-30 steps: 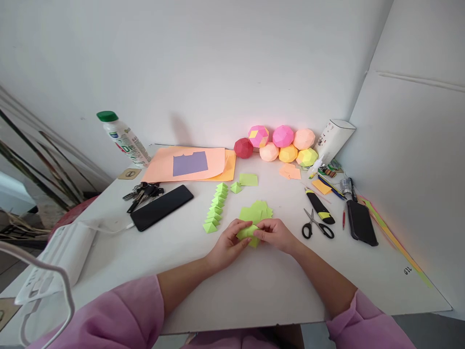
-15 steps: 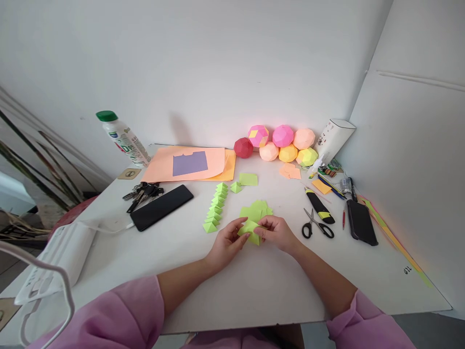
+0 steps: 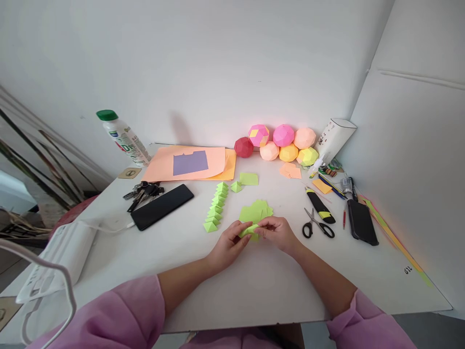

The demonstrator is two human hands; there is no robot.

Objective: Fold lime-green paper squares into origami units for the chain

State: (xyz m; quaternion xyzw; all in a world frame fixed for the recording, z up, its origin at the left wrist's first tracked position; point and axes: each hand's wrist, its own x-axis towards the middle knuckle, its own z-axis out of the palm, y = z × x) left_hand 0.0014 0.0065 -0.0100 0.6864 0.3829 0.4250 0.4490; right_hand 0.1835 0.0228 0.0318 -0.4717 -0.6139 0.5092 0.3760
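Note:
Between my two hands is a small green paper piece [image 3: 248,230], bent into a narrow folded shape. My left hand [image 3: 229,244] pinches its left end between thumb and fingers. At its right end, my right hand [image 3: 278,233] grips it with thumb and forefinger. Just beyond my fingers lies a pile of flat green paper pieces [image 3: 256,210]. A row of folded green paper pyramids [image 3: 215,207] runs away from me on the left. One more green pyramid [image 3: 236,186] sits apart near the row's far end, beside a green paper rectangle [image 3: 249,179].
Scissors [image 3: 317,225], a cutter knife [image 3: 320,205] and a phone [image 3: 362,222] lie to the right. Several faceted paper balls [image 3: 283,135] are stacked against the wall. At left are a black phone [image 3: 162,207], keys [image 3: 143,194], a bottle [image 3: 125,140] and a white power strip [image 3: 54,261].
The green paper piece in my hands was spread wider with a point toward me; now it is folded into a narrower strip. My hands have hardly moved.

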